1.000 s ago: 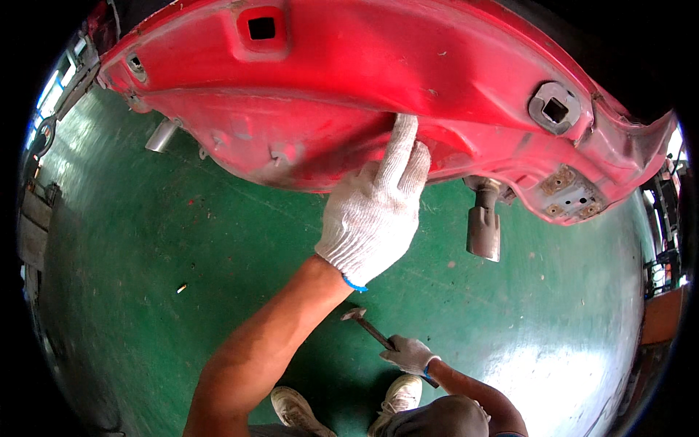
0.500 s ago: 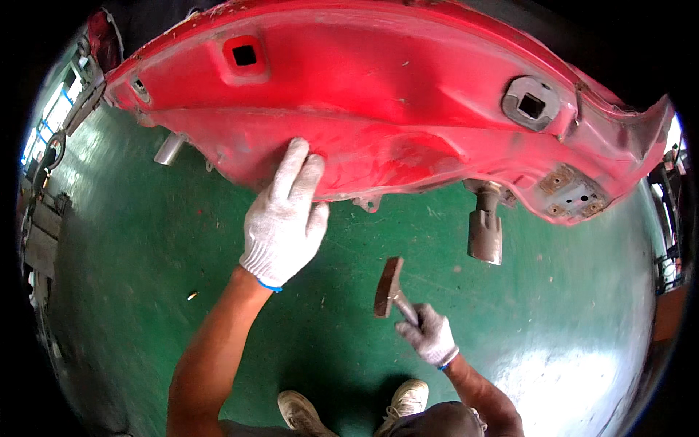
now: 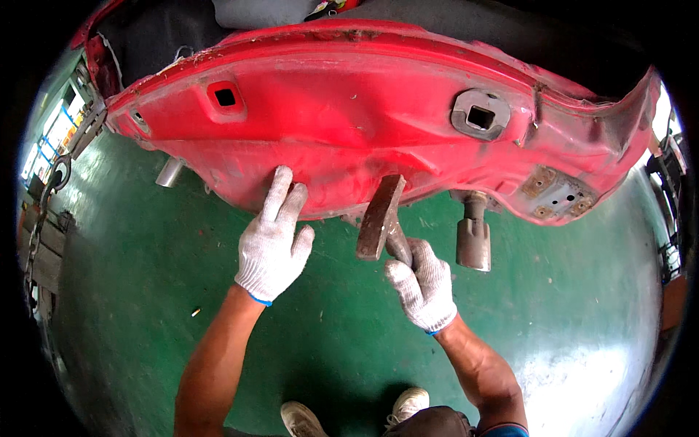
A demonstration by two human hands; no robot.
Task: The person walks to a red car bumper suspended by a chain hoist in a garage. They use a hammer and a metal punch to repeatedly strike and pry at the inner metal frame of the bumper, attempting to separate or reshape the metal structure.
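Head view. Both forearms enter from the lower edge and reach up toward the red panel [image 3: 349, 124], a stripped car rear body section that spans the upper frame.

Left arm: bare forearm, slanted up and slightly right. Left hand [image 3: 273, 244] in a white knit glove, released: fingers extended and loosely spread, holding nothing. Fingertips [image 3: 282, 182] lie on the lower edge of the panel; palm is over the green floor [image 3: 145, 291].

Right arm: forearm bent, rising up and left from the lower right. Right hand [image 3: 422, 288], also gloved in white, is clenched around the handle of a hammer [image 3: 380, 217]. The hammer head is a long, dark, rusty block, tilted, with its upper end at the panel's lower edge; contact cannot be confirmed. It sits just right of the left hand, apart from it.

Surroundings: exhaust pipe [image 3: 473, 240] hangs below the panel, just right of the right hand. A second pipe [image 3: 170, 173] shows at the left under the panel. Two square cut-outs in the panel face. Shoes [image 3: 306, 421] at the bottom edge, on the floor.
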